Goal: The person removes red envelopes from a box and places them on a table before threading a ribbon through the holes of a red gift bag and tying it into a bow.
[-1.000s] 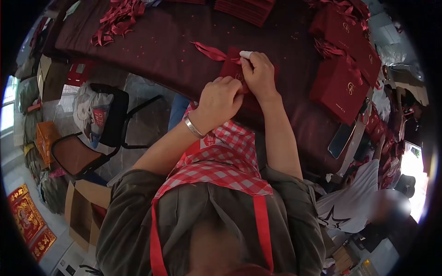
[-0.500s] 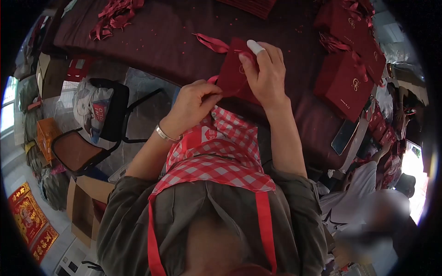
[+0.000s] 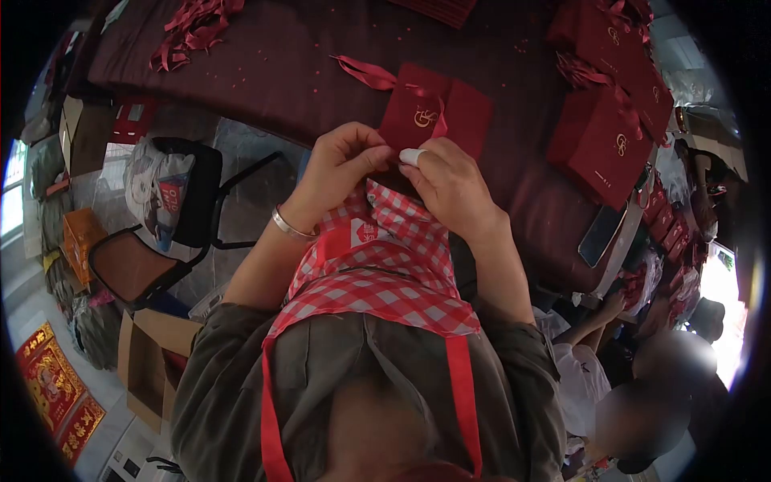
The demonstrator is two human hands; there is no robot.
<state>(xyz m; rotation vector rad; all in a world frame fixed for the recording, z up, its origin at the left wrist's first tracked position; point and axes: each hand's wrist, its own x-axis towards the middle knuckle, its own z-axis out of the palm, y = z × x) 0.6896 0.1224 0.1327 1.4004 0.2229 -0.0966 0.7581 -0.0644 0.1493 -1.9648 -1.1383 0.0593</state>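
Observation:
A dark red paper bag [image 3: 466,108] with a gold logo lies on the cloth in front of me. One red ribbon loop [image 3: 365,71] stretches off its far left side, and a second red ribbon [image 3: 439,120] crosses its front toward my right hand. My left hand [image 3: 345,165] pinches thumb and forefinger together at the bag's near left edge. Close beside it, my right hand [image 3: 454,181], a white cover on one finger, is closed at the near edge. What lies between the fingertips of either hand is too small to make out.
A heap of red ribbons [image 3: 193,32] lies at the far left of the dark red tablecloth [image 3: 265,80]. Finished-looking red bags [image 3: 602,145] stand on the right, near a phone [image 3: 601,237]. A chair [image 3: 136,261] is at left; another person [image 3: 582,377] is at lower right.
My right hand has come down from the bag's front to its near edge, beside my left hand, uncovering the logo. The left hand has shifted slightly, still pinching.

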